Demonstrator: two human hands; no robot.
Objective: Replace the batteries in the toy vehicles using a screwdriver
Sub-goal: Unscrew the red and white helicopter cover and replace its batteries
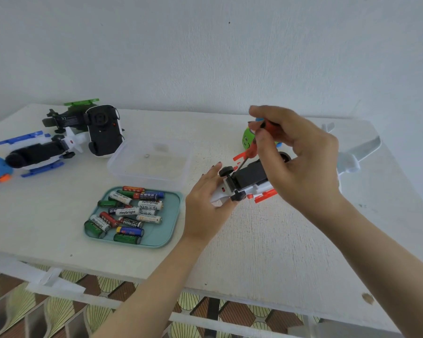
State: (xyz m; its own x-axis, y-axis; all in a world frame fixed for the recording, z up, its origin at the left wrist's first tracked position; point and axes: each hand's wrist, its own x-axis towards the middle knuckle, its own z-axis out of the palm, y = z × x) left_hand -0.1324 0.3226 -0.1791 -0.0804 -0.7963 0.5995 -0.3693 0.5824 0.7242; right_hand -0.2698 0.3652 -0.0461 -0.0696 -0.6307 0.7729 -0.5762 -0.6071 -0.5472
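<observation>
A white toy plane with red parts (248,181) lies upside down on the white table (279,240), its black underside facing up. My left hand (206,206) holds its nose end from the left, fingers wrapped around the body. My right hand (296,152) grips a screwdriver with a red handle (253,148) from above. The thin shaft slants down to the black underside near the front wheels. A teal tray (167,230) left of my left hand holds several loose batteries (127,212).
A clear plastic container (149,162) with a small screw inside sits behind the tray. At the far left lie a blue-and-white toy (38,152), a black-bottomed car (104,130) and a green toy (69,115), all upturned. A green toy (248,139) and a white plane (354,152) sit behind my right hand.
</observation>
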